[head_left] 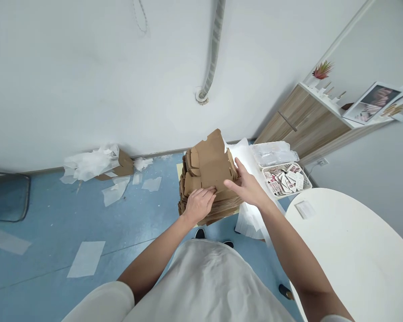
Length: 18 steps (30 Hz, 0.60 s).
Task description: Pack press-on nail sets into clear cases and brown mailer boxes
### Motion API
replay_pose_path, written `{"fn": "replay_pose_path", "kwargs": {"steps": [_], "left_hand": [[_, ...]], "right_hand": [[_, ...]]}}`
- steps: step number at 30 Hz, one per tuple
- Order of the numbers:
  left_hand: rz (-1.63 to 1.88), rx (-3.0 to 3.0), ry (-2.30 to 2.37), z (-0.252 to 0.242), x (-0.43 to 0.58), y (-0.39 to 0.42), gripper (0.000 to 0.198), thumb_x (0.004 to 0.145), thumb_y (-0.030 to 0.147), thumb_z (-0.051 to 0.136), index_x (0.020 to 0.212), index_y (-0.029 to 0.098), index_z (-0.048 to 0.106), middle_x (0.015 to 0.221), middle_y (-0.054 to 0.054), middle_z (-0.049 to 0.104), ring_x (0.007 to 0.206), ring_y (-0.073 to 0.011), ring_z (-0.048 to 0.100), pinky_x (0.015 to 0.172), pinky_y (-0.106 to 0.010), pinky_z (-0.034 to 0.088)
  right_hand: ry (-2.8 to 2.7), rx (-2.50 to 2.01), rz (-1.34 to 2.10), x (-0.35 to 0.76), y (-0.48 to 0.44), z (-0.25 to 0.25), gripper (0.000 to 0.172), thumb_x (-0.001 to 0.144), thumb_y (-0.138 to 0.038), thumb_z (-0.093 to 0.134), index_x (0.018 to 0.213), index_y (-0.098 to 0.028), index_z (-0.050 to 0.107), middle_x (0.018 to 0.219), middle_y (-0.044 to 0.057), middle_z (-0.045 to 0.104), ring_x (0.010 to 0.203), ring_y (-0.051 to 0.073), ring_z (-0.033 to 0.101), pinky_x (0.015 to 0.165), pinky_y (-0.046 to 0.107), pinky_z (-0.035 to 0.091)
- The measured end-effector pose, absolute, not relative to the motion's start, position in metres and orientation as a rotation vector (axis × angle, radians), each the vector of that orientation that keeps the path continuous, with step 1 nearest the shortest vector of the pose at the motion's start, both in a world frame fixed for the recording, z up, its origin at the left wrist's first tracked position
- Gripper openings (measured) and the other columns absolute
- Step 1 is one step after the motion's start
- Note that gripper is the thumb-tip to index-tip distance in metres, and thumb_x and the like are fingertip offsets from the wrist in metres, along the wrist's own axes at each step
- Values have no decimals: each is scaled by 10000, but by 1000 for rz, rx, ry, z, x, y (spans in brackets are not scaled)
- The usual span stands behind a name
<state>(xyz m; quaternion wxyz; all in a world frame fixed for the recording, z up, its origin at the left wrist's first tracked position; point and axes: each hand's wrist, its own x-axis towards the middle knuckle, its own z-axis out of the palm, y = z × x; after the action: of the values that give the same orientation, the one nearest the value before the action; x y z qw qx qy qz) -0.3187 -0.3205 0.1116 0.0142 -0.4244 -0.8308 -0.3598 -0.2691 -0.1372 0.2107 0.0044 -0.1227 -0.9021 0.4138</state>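
A tall stack of flattened brown cardboard boxes [225, 206] stands in front of me, its left side a jumble of flaps and cut edges. On top lies one flat cardboard box blank [213, 163] with a tabbed far end. My left hand [199, 205] is closed at the near edge of this blank, fingers bent over it; its thumb is hidden. At the blank's right side is my right hand [249, 185], thumb and fingers spread apart. The thumb points across the cardboard, and the fingertips are close to the right flap.
White paper sheets [245, 156], a clear plastic tray [275, 154] and a white basket [305, 179] of small printed packets stand to the right. A round white table [349, 250] is nearer me. Loose paper [86, 259] and a cardboard box [123, 164] lie on the blue floor.
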Motion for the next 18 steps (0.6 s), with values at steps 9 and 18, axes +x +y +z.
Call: {"fn": "replay_pose_path", "kwargs": {"steps": [9,18], "left_hand": [[-1092,-848,-2645,125,-321,-336,821,629,519,650,1315,190,340,1383,-158,314,1256,-355,279,1012,-513,206],[-1907,-418,-2517,131,-348,-340,867,744,421,587,1387,224,40,1391,-155,291,1218,-260,389,984,-448,333]], "right_hand": [[-2668,-356,936,-280,-144,215,634,732,-152,403,1352,-232,296,1188,40,556,953,225,558,865,386,420],[-1932,-593,1375,-247,-94,202,514,736,-223,442,1250,-240,442,1012,39,619,830,156,588,665,298,488]]}}
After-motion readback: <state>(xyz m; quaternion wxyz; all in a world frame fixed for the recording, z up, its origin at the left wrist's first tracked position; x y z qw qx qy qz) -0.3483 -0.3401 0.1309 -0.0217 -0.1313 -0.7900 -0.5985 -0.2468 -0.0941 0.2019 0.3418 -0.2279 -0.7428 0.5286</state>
